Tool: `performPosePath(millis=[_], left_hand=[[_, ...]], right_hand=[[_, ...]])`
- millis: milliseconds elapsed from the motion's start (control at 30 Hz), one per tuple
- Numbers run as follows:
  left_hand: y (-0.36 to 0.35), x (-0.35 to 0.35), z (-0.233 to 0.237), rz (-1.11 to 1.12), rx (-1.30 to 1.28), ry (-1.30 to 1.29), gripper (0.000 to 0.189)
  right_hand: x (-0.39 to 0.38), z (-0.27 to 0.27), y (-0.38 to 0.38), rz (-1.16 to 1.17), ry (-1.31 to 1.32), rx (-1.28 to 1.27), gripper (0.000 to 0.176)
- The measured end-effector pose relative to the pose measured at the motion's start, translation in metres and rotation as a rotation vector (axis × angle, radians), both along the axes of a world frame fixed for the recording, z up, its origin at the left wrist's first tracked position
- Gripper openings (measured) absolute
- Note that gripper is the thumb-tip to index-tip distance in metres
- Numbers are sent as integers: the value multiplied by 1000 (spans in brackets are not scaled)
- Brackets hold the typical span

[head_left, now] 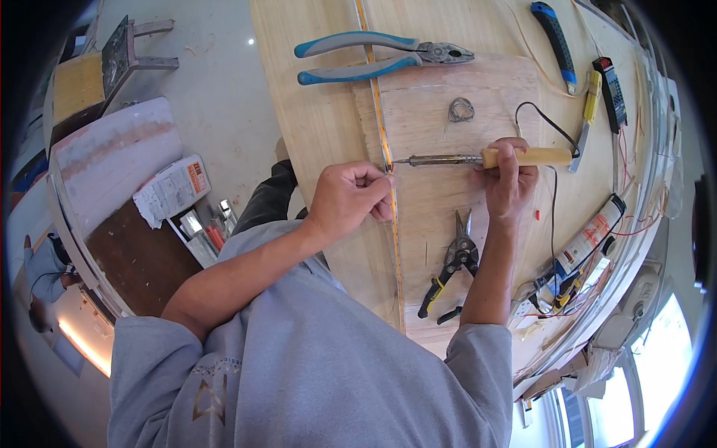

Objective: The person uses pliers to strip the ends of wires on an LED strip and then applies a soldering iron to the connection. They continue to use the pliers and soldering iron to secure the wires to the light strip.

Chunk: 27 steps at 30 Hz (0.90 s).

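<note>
Two hands meet at one spot on the light strip (pixel 396 246), which lies lengthwise along the wooden board (pixel 321 112). The right hand (pixel 511 187) is closed around the pale wooden handle of the soldering iron (pixel 441 159), whose shaft lies nearly flat with its tip at the strip. The left hand (pixel 349 196) pinches thumb against forefinger at that same point, on something too small to make out, perhaps a wire end or the strip's edge. The joint seems best served by steadiness. The right wrist can rest on the board so the tip sits on its mark rather than skating off. The left fingers should hold their piece motionless yet clear of the hot metal just beside them. The black cord (pixel 553 216) runs down past the right forearm and should hang slack so it does not tug the handle. A coil of grey wire (pixel 461 110), likely solder, lies near, above the iron, and the tin snips (pixel 457 257) lie below it.
</note>
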<state>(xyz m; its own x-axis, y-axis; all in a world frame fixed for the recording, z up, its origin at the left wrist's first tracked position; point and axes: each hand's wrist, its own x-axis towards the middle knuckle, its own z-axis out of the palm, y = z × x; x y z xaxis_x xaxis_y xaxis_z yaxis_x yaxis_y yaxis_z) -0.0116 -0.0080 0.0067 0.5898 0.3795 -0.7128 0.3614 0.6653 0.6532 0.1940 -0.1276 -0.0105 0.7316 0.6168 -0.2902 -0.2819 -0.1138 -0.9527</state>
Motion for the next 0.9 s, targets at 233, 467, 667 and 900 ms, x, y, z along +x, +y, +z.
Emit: performPosePath(millis=[233, 467, 667, 900], left_hand=[[1, 1, 2, -9, 3, 7, 18], [3, 3, 4, -33, 14, 23, 19], [2, 2, 1, -36, 5, 28, 17], [2, 2, 2, -46, 7, 39, 17]], right_hand=[[1, -2, -1, 4, 6, 16, 19], [1, -3, -2, 16, 2, 13, 21], [1, -3, -2, 19, -11, 18, 21], [1, -1, -1, 28, 1, 14, 21]])
